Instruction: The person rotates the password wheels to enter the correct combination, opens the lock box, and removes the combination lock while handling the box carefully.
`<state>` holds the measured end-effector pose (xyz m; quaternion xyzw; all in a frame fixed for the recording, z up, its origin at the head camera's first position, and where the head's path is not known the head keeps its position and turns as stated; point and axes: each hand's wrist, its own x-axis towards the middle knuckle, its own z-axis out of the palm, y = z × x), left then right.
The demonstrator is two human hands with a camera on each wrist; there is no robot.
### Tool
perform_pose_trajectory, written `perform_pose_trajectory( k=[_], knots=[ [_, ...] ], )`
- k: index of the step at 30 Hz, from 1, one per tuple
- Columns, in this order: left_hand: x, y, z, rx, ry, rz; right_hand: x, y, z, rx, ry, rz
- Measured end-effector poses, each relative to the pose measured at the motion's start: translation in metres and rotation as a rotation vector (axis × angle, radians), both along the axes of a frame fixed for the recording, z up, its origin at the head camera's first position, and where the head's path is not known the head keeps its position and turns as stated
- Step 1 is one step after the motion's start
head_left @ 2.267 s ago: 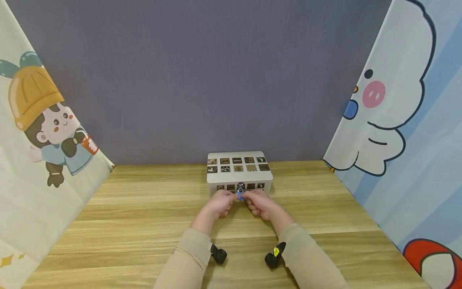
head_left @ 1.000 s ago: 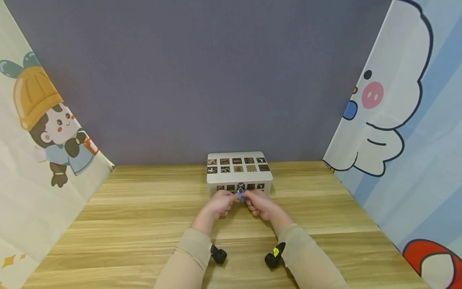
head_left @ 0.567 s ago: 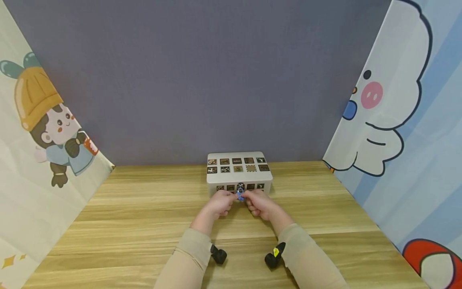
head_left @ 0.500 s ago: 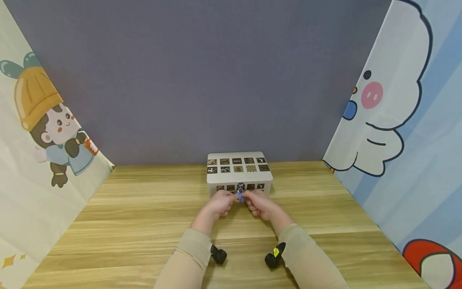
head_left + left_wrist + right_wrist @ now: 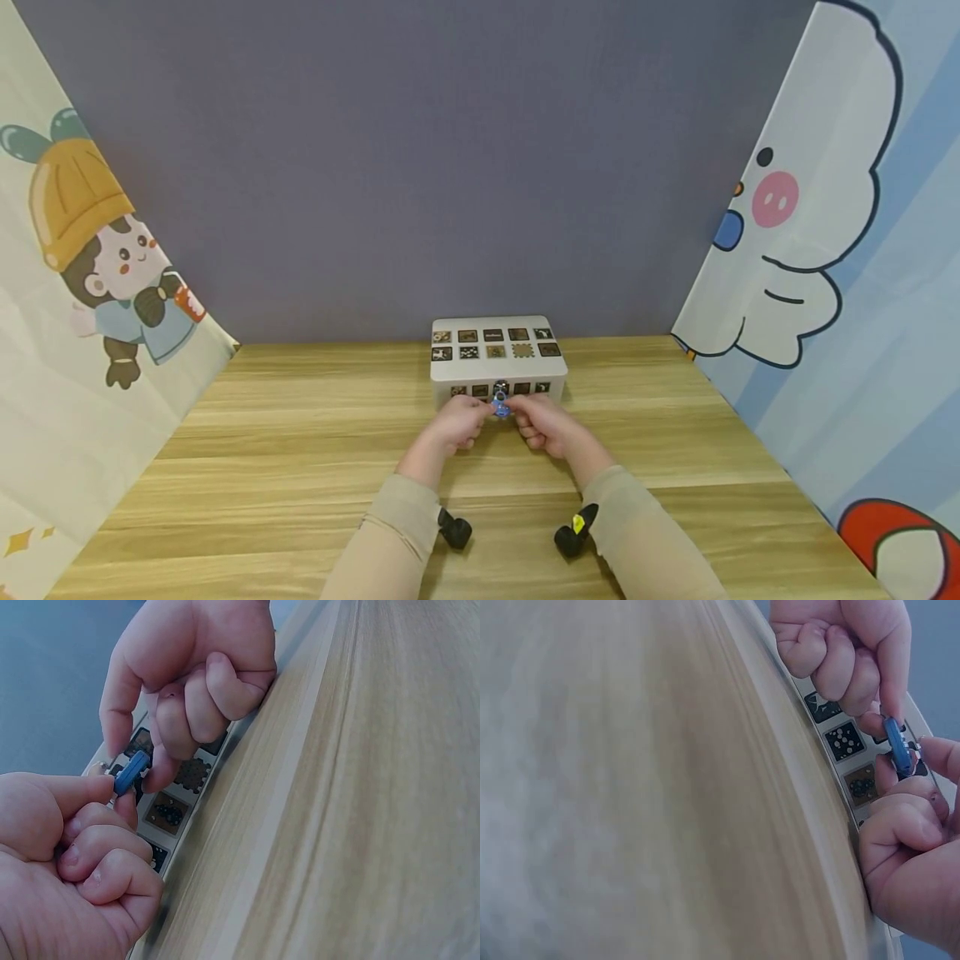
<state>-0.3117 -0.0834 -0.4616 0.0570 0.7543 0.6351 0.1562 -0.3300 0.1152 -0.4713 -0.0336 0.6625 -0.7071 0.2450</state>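
Note:
A small blue padlock hangs at the metal latch on the front of a white box patterned with dark square pictures. From the left, my left hand pinches its blue body between thumb and index finger; the left wrist view shows the padlock edge-on in that pinch. My right hand is at its right side. In the right wrist view, the right hand's thumb and index finger stand apart around the padlock, other fingers curled. The shackle is mostly hidden.
The box stands at the back of a wood-grain table, near a grey-purple panel. Printed cloth panels flank the table at left and right. Black wrist cameras are strapped over both beige sleeves.
My right hand has shifted slightly right, with its fingertips drawn a little away from the padlock. The left hand keeps its pinch, and the box has not moved.

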Motion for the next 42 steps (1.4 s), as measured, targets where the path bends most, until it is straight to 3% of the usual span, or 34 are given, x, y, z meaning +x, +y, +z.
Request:
perform_pose_trajectory(
  k=[20,27,42],
  knots=[
    [-0.001,0.001,0.001,0.014,-0.006,0.002,-0.003,0.012,-0.002,-0.015,-0.027,-0.004],
    [-0.004,0.002,-0.004,0.032,-0.009,-0.001,-0.003,0.012,-0.001,-0.02,-0.041,-0.018],
    [0.0,0.0,-0.002,0.021,-0.001,-0.017,-0.001,0.004,-0.003,-0.021,0.008,-0.003]
  ],
)
